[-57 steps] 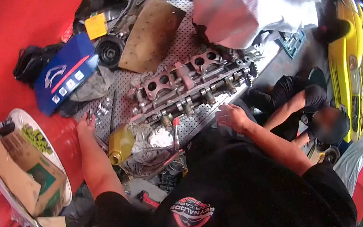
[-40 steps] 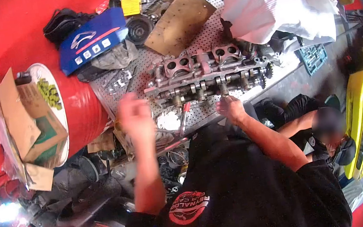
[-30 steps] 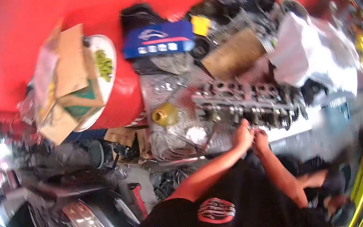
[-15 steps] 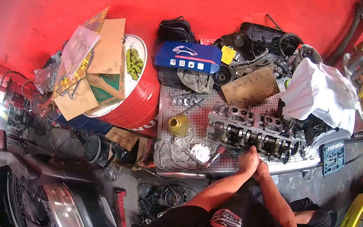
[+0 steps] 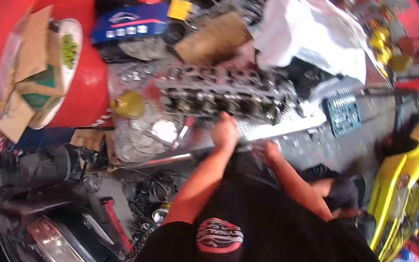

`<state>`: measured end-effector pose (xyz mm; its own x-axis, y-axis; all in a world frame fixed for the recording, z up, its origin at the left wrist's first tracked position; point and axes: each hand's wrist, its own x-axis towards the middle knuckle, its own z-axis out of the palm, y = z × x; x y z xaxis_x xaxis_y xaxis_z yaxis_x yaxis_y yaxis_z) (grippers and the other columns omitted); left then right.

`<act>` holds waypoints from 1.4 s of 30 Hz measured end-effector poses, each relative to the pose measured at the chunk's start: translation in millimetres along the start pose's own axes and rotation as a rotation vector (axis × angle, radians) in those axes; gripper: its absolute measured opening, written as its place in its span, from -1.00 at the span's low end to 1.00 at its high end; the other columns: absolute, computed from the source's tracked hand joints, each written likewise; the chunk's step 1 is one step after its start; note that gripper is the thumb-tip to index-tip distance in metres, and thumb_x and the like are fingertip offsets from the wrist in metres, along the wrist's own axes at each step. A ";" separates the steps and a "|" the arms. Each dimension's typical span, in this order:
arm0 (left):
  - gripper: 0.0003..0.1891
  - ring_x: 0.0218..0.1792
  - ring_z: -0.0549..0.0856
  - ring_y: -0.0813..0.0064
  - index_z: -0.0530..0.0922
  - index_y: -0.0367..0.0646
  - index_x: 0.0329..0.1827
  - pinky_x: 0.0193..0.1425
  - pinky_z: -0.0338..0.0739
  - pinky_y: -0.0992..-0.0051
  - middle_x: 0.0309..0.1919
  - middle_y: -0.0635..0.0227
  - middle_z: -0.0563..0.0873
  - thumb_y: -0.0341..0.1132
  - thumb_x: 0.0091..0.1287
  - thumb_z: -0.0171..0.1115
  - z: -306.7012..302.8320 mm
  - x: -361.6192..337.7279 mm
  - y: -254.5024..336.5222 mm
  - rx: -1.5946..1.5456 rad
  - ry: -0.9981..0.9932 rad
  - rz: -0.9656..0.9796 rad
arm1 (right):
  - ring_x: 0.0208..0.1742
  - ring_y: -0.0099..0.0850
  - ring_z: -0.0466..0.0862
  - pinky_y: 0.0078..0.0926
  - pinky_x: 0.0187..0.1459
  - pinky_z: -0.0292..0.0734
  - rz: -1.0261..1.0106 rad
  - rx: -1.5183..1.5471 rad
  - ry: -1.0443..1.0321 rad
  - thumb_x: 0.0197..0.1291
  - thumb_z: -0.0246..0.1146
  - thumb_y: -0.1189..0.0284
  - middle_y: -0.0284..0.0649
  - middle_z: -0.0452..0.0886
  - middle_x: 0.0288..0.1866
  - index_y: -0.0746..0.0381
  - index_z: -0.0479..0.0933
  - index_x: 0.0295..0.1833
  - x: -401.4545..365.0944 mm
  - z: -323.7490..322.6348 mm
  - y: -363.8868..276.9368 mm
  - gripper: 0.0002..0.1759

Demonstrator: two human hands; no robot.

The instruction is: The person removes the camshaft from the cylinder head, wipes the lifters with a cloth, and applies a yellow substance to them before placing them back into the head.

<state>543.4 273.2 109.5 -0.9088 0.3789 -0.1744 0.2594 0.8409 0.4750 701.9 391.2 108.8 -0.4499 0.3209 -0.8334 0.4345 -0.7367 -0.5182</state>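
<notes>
A metal cylinder head (image 5: 215, 95) with its camshaft showing lies across the perforated bench top (image 5: 295, 123). My left hand (image 5: 225, 133) is closed at the near side of the cylinder head, thumb uppermost. Whatever those fingers hold, if anything, is hidden. My right hand (image 5: 271, 151) hangs lower, just off the bench's front edge and apart from the left; motion smears its fingers. Left of the cylinder head are a yellow plastic container (image 5: 129, 105), a white crumpled wad (image 5: 164, 131), a red-handled tool (image 5: 186, 127) and grey rags (image 5: 132, 141).
A blue box (image 5: 128, 24), a brown cardboard piece (image 5: 213, 39) and a white cloth or bag (image 5: 303, 35) sit farther back. A socket set case (image 5: 344, 113) is at the bench's right end. Cars flank me: a dark one (image 5: 72, 227) left, a yellow one (image 5: 398, 178) right.
My hands, together at the cylinder head before, have separated; the right has drawn back from the bench edge. The whole view has shifted, with the bench now farther left and higher.
</notes>
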 end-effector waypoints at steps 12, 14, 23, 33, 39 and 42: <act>-0.62 -0.46 0.70 -0.08 0.32 -0.30 -0.14 -0.34 0.57 -0.02 -0.55 -0.05 0.67 -0.11 0.34 0.12 -18.2 -3.4 23.3 0.020 0.101 -0.075 | -0.03 -0.15 0.61 -0.16 0.03 0.54 -0.100 -0.031 0.006 0.35 0.08 0.34 -0.05 0.59 -0.03 0.34 0.40 0.11 -3.9 -4.4 -55.7 -0.66; -0.65 -0.48 0.70 -0.05 0.33 -0.30 -0.14 -0.38 0.57 0.01 -0.55 -0.02 0.68 -0.14 0.33 0.12 -11.9 -6.1 20.0 -0.025 0.107 -0.033 | -0.06 -0.18 0.62 -0.20 0.00 0.55 -0.082 -0.038 -0.016 0.36 0.09 0.32 -0.04 0.59 -0.06 0.33 0.41 0.09 -3.6 -9.2 -56.5 -0.67; -0.63 -0.47 0.72 0.01 0.35 -0.30 -0.15 -0.41 0.59 0.08 -0.59 0.04 0.67 -0.15 0.28 0.21 -12.9 -4.0 20.9 -0.015 0.192 -0.049 | -0.04 -0.12 0.61 -0.16 -0.05 0.56 0.013 -0.213 -0.072 0.40 0.05 0.15 0.05 0.54 0.09 0.30 0.26 0.29 26.3 17.3 -45.7 -0.47; -0.63 -0.43 0.71 -0.09 0.33 -0.30 -0.07 -0.33 0.58 0.01 -0.51 -0.06 0.69 -0.15 0.34 0.14 -24.7 -3.1 29.4 -0.099 0.111 -0.122 | -0.25 -0.31 0.65 -0.30 -0.24 0.61 0.035 -0.423 -0.226 0.37 0.12 0.29 -0.15 0.66 -0.17 0.28 0.48 0.02 21.1 35.8 -43.8 -0.71; -0.66 -0.39 0.71 -0.09 0.38 -0.30 -0.12 -0.26 0.58 0.03 -0.49 -0.08 0.69 -0.14 0.36 0.12 -19.1 -7.6 32.2 -0.063 0.099 -0.165 | -0.30 -0.32 0.65 -0.32 -0.30 0.61 0.053 -0.200 -0.182 0.39 0.00 0.37 -0.12 0.67 -0.22 0.35 0.52 -0.02 31.1 66.4 -40.9 -0.71; -0.63 -0.38 0.72 -0.09 0.34 -0.31 -0.08 -0.25 0.58 0.01 -0.49 -0.08 0.69 -0.13 0.36 0.13 -24.4 -8.7 37.2 -0.063 0.088 -0.180 | -0.33 -0.33 0.66 -0.29 -0.28 0.61 0.045 -0.050 -0.144 0.43 0.01 0.28 -0.14 0.66 -0.29 0.32 0.51 -0.13 31.8 64.3 -29.3 -0.69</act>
<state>553.0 291.8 149.7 -0.9643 0.1877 -0.1869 0.0721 0.8649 0.4968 624.7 384.7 109.9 -0.5347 0.1969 -0.8218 0.4934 -0.7168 -0.4928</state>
